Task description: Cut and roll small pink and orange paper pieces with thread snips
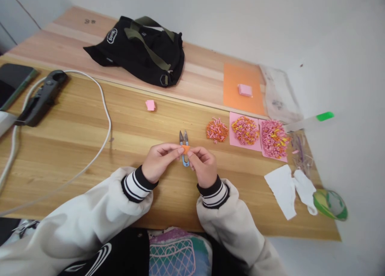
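Wooden table (90, 140) against a white wall, your hands meeting over it.

Your left hand (159, 160) and right hand (203, 166) both pinch a small orange paper piece (186, 149) between fingertips, directly above the blue snips (184, 148) lying on the wood. Right of the snips sit three piles of folded paper bits (245, 130); behind them, a black bag (144, 47).

Left hand (159, 160) and right hand (203, 166) together, fingertips pinched
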Available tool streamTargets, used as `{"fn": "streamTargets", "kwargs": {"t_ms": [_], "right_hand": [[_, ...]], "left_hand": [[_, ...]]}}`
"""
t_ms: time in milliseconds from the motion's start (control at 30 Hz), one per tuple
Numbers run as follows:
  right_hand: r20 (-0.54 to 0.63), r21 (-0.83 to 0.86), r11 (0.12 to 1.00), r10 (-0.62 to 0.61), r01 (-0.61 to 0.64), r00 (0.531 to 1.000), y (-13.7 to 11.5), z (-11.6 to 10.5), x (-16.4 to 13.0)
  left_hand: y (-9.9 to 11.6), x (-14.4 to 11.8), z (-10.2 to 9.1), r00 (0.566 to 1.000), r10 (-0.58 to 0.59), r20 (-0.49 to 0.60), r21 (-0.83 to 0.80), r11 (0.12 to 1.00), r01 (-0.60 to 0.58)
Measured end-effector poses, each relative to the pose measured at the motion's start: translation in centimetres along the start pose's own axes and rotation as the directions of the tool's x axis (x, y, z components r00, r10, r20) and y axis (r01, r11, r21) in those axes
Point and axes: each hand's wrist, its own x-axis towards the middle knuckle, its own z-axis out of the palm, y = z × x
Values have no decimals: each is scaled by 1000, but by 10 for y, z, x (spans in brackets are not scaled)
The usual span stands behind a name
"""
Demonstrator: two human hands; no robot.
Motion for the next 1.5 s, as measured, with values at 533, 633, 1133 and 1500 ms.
{"fn": "streamTargets", "kwargs": {"t_ms": [533,633,1133,1500], "right_hand": [[5,-33,999,3,-2,1000,-1,0,-1],[-9,-18,1000,-9,9,1000,0,0,0],[-19,-22,999,-41,40,999,0,1,-1],[-15,-62,998,-24,23,1000,-1,0,-1]], "left_hand": [[-2,-1,0,997,42,-61,73,997,-38],[-1,-1,0,999,26,-42,63,998,-23],[-4,0,0,999,-30,-36,-9,1000,30],[-4,0,-2,1000,-16,13,-67,998,17]]}}
